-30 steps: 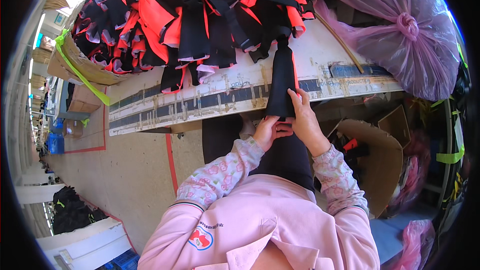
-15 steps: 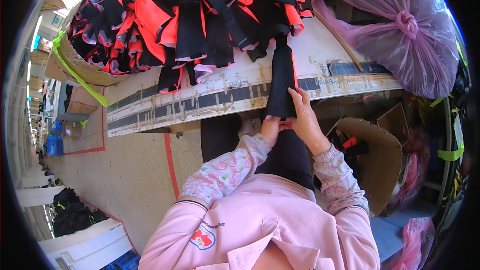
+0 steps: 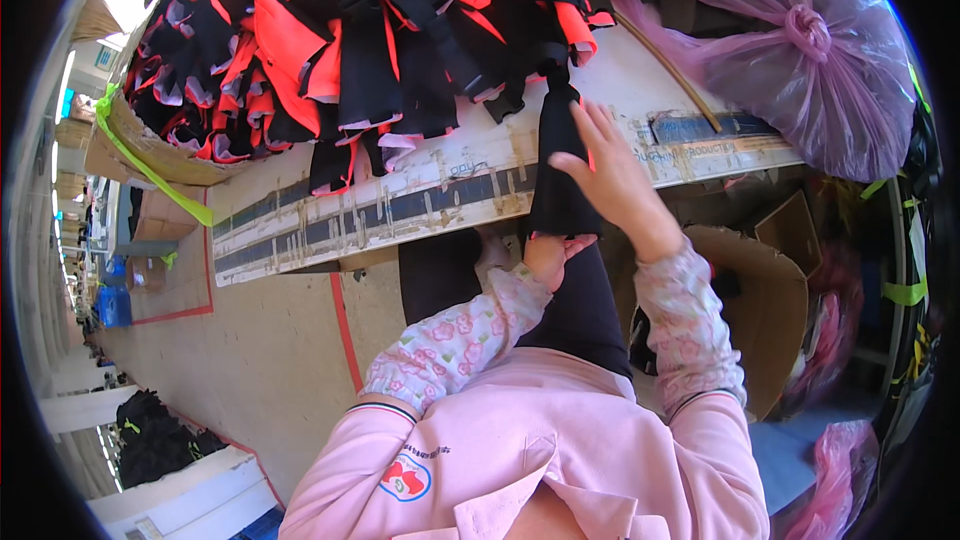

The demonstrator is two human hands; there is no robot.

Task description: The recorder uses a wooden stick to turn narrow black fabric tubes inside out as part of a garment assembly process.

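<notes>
A tapered black fabric piece [image 3: 560,170] hangs over the front edge of the worktop [image 3: 625,70]; the left hand [image 3: 546,258] grasps its lower hem, the right hand [image 3: 622,185] released, fingers spread

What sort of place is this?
Probably a factory workshop, perhaps for sewn goods: there is a big heap of black and bright orange fabric pieces, a worn white worktable, and a straight red floor line.
</notes>
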